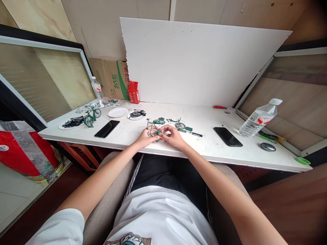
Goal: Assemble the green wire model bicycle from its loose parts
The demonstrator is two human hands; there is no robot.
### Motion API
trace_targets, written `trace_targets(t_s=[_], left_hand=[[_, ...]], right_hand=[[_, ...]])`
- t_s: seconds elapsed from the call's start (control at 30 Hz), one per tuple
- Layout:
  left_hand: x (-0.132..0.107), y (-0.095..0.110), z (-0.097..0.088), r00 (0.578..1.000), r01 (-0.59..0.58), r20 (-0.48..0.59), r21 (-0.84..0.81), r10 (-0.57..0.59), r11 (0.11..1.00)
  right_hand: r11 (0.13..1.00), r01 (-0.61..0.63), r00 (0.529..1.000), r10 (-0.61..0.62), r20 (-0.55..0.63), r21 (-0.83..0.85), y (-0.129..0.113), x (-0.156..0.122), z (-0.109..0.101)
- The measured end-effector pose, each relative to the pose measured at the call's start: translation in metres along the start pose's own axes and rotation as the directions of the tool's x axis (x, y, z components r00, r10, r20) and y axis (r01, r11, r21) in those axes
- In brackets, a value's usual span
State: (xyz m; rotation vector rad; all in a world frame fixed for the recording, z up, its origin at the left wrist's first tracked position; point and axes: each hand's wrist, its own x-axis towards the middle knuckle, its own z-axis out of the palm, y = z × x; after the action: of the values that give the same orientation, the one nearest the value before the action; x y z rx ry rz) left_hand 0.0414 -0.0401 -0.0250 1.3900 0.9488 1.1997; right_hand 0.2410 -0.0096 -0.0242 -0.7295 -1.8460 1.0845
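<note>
Fingers (160, 130) of both the left hand (146, 137) and right hand (173, 136) are pinching a small green bicycle frame (154, 129), resting on the white surface (204, 143) just beside a loose wheel (180, 125).

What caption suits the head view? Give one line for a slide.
Both hands, left hand and right hand, pinch a small green model bicycle frame above a white table.
</note>
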Motion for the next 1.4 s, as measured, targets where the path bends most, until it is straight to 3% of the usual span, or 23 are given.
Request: trace_targets(t_s=[0.8, 1.4], left_hand=[[0.0005, 0.0007, 0.0004, 1.000, 0.011, -0.006, 0.006, -0.011, 1.000], [0.0006, 0.0017, 0.0007, 1.000, 0.011, -0.022, -0.006, -0.011, 1.000]], right_hand=[[1.000, 0.000, 1.000, 0.000, -0.003, 0.011, 0.0066, 0.0016, -0.0026], [0.995, 0.045, 0.998, -0.047, -0.029, -0.089, 0.0062, 0.0007, -0.0017]])
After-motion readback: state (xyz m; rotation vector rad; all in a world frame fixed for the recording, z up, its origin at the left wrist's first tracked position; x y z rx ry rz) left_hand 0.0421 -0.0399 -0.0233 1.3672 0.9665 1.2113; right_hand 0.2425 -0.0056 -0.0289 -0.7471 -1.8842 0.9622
